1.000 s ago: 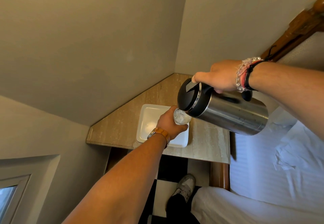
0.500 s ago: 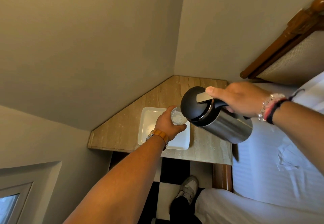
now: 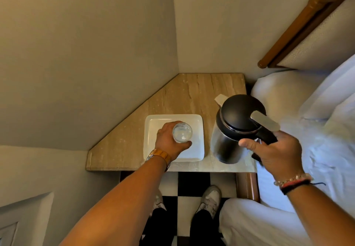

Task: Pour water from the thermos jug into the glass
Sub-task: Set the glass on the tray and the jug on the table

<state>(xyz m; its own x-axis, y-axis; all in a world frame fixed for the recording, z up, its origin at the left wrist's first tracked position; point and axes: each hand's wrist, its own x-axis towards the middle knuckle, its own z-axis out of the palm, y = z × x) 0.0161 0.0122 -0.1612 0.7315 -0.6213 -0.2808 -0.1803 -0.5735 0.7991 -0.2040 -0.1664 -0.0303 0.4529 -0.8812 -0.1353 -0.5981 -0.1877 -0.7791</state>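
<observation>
marble corner table (image 3: 172,95) bears tray (image 3: 194,118); left hand (image 3: 169,142) clasps glass (image 3: 182,132), right hand (image 3: 276,153) grips jug (image 3: 230,130).

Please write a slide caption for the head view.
Left hand holds glass over white tray; right hand holds upright thermos jug.

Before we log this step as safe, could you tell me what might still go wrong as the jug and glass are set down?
1. The thermos jug stands close to the front edge of the bedside table, beside the bed; the right hand letting go of the handle carelessly could tip it off.
2. The glass, gripped from the side by the left hand over the white tray, looks filled, so a tilted or abrupt set-down may spill water.
</observation>
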